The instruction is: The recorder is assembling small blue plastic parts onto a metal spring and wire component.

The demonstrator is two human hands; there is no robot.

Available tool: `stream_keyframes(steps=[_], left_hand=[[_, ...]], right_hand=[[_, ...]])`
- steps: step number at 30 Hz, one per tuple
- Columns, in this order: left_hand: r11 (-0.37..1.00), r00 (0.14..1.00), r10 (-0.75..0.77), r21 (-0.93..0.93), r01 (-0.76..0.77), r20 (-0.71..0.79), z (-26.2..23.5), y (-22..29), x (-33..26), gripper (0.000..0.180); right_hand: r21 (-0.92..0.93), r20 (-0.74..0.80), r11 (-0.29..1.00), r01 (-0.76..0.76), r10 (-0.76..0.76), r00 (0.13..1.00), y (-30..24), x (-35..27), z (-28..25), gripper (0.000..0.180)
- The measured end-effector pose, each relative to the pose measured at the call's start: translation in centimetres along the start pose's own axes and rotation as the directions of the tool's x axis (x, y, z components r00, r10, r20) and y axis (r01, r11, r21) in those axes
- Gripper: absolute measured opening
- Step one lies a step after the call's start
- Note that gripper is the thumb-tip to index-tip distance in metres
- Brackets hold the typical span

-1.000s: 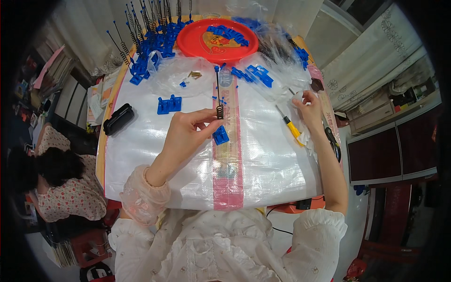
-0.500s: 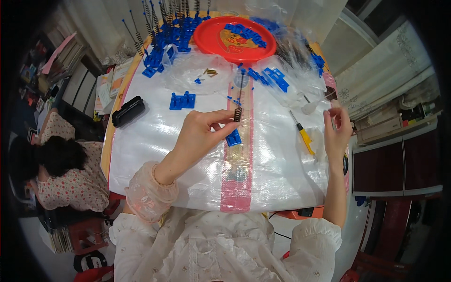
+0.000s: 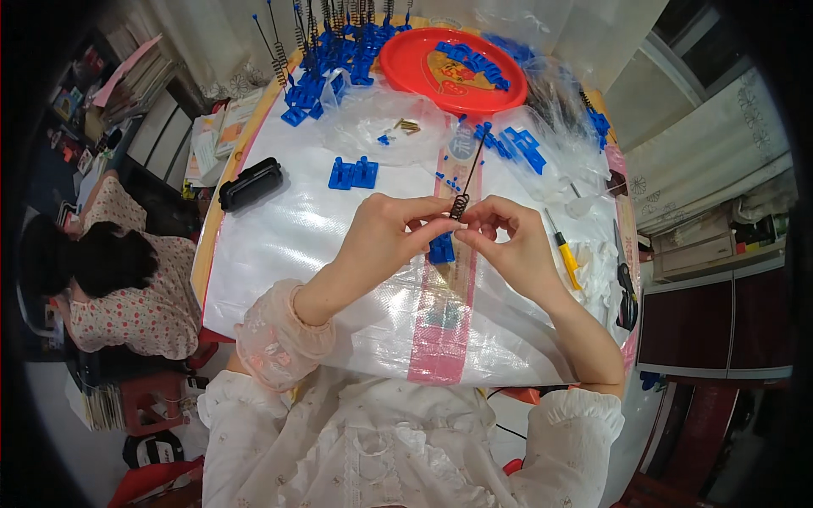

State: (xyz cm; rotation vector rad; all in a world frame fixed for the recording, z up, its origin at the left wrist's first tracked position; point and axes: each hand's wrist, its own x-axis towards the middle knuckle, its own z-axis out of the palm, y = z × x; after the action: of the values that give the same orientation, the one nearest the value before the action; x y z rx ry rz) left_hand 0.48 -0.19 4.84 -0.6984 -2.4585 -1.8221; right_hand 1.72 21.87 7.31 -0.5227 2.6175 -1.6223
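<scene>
My left hand (image 3: pixel 381 233) pinches the lower part of a dark coil spring (image 3: pixel 459 206) between thumb and fingers. A thin dark rod (image 3: pixel 476 159) with a blue tip rises through the spring and leans to the right. Just below the fingertips shows a blue plastic base (image 3: pixel 441 250); whether it joins the spring is hidden. Against the spring's lower end, my right hand (image 3: pixel 512 245) has its thumb and fingers closed in a pinch, and whatever lies between them is too small or covered to name.
Several finished-looking spring-and-base pieces (image 3: pixel 318 89) stand at the far left. A red tray (image 3: pixel 402 72) holds blue parts. Brass-coloured pins (image 3: pixel 408 126) lie on a clear bag. A yellow-handled screwdriver (image 3: pixel 566 262), scissors (image 3: pixel 627 296) and a black case (image 3: pixel 251 185) lie around. Another person (image 3: pixel 127 279) sits at left.
My right hand has come in from the right side of the table to the spring, its fingers now closed there. The left hand keeps its hold; the view has shifted slightly.
</scene>
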Motion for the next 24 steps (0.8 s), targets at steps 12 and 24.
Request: stream_keyframes(steps=[12,24], left_hand=[[0.999,0.998,-0.050,0.018,0.050,0.040,-0.2,1.0,-0.1,0.025],[0.999,0.998,0.038,-0.020,-0.039,-0.049,0.5,-0.1,-0.2,0.027]], right_hand=[[0.159,0.026,0.984,-0.082,0.079,0.997,1.9,0.4,0.9,0.022],[0.304,0.003,0.936,-0.178,0.186,0.983,1.4,0.1,1.6,0.014]])
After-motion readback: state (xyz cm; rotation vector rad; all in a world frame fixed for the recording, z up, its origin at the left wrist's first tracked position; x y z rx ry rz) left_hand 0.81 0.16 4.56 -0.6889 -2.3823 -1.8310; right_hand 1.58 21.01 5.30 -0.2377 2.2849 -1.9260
